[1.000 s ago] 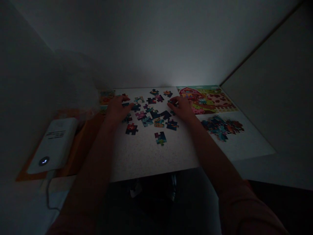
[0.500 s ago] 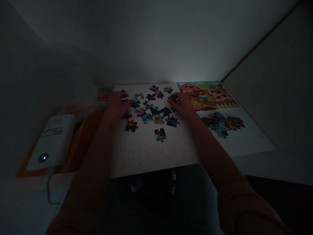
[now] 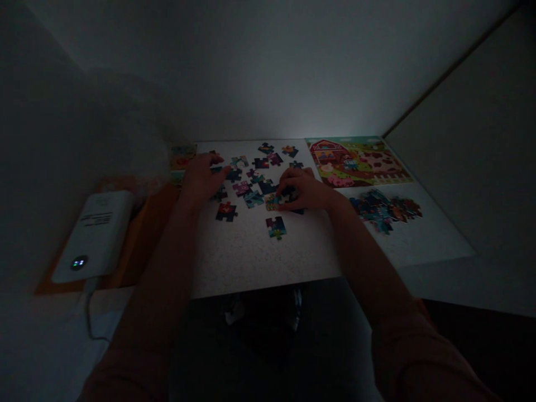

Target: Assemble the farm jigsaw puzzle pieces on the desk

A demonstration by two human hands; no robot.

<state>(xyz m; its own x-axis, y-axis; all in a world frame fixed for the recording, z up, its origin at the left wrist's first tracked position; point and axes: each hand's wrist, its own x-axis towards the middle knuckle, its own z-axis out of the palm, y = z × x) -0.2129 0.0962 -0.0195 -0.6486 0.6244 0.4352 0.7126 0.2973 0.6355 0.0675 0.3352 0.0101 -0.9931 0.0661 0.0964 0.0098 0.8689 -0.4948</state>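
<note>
Several loose jigsaw puzzle pieces lie scattered on the white speckled tabletop [image 3: 251, 257]. My left hand [image 3: 201, 178] rests at their left side, thumb and fingers apart, over dark pieces it partly hides. My right hand [image 3: 307, 192] reaches in from the right with its thumb and forefinger apart. Their tips meet the right edge of a yellow-patterned puzzle piece [image 3: 271, 202], and dark pieces lie partly hidden beneath the hand. Nearer to me are a purple and green puzzle piece [image 3: 276, 228] and a red and dark one [image 3: 226, 211].
A farm picture [image 3: 360, 162] lies at the back right, with a heap of puzzle pieces [image 3: 385, 209] in front. On the left, a white power bank [image 3: 96, 234] with a cable sits on an orange box [image 3: 142, 240]. Walls stand behind and beside; the light is dim.
My right hand has moved left and toward me, from the upper right pieces to the yellow-patterned one. My left hand has stayed nearly in place. The view has shifted slightly.
</note>
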